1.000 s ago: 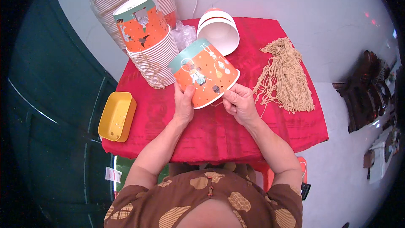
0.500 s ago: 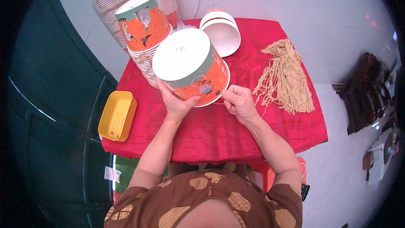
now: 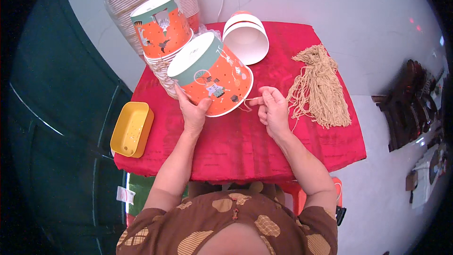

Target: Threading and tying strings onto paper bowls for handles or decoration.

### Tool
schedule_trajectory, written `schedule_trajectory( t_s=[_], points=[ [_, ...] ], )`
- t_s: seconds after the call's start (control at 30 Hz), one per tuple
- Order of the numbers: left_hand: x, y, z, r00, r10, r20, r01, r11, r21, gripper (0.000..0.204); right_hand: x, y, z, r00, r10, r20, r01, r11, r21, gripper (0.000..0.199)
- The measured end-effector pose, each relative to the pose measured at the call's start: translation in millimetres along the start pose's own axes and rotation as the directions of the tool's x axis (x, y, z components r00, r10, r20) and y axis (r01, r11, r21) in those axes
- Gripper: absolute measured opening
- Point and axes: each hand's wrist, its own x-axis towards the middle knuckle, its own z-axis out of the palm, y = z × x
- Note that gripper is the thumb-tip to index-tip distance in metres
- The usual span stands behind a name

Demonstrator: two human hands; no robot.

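Note:
An orange paper bucket (image 3: pixel 214 82) with a green band and cartoon figures is tilted above the table, its white base up and to the left. My left hand (image 3: pixel 191 111) grips it from the lower left, thumb on the printed side. A thin beige string (image 3: pixel 246 104) hangs at the bucket's white rim. My right hand (image 3: pixel 272 111) pinches the string's end between thumb and fingertips, a little right of the rim. A bundle of beige strings (image 3: pixel 321 89) lies on the table to the right of that hand.
A nested stack of the same buckets (image 3: pixel 163 26) stands upside down at the back left, before bagged stacks (image 3: pixel 130 0). White-lined buckets (image 3: pixel 246 42) lie on their side at the back. A yellow tray (image 3: pixel 132 130) sits at the left edge of the red-covered table (image 3: pixel 236 153).
The bucket has turned in my left hand, so more of its printed side shows and less of its base. My right hand has drawn slightly away to the right, pulling the string from the rim.

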Motion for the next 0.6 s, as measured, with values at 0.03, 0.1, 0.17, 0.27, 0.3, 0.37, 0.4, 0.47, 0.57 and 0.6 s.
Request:
schedule_trajectory(
  t_s=[0.03,0.1,0.17,0.27,0.3,0.37,0.4,0.47,0.57,0.6],
  points=[
    [0,-1,-1,1.000,0.025,0.016,-0.025,1.000,0.013,0.104,0,0,1,1.000,-0.001,0.000,0.001,1.000,0.001,0.020],
    [-1,-2,1,0.999,0.000,0.050,0.004,0.997,-0.081,0.103,0,0,1,0.999,-0.039,0.017,0.039,0.999,0.019,0.024],
    [-2,-4,1,0.996,-0.021,0.085,0.036,0.984,-0.172,0.101,1,1,0,0.998,-0.043,0.049,0.043,0.999,0.011,0.026],
    [-2,-5,1,0.991,-0.053,0.125,0.075,0.982,-0.172,0.100,-1,-4,0,0.992,0.002,0.124,-0.011,0.997,0.072,0.031],
    [-3,-1,4,0.987,-0.068,0.147,0.095,0.978,-0.186,0.101,-1,-5,-1,0.985,0.047,0.168,-0.071,0.988,0.137,0.033],
    [-3,1,5,0.982,-0.083,0.169,0.116,0.973,-0.199,0.101,0,-5,-4,0.973,0.062,0.221,-0.096,0.984,0.149,0.034],
    [-3,0,5,0.980,-0.086,0.180,0.118,0.978,-0.173,0.101,0,-5,-6,0.959,0.074,0.275,-0.121,0.980,0.160,0.036],
    [-2,0,5,0.978,-0.090,0.190,0.118,0.982,-0.147,0.101,-1,-7,-5,0.952,0.072,0.298,-0.126,0.978,0.167,0.035],
    [-3,3,8,0.970,-0.091,0.226,0.142,0.965,-0.221,0.101,-1,-5,-4,0.949,0.079,0.305,-0.139,0.974,0.178,0.032],
    [-3,5,9,0.968,-0.096,0.230,0.152,0.958,-0.242,0.101,-1,-5,-4,0.953,0.089,0.291,-0.146,0.972,0.183,0.030]
  ],
)
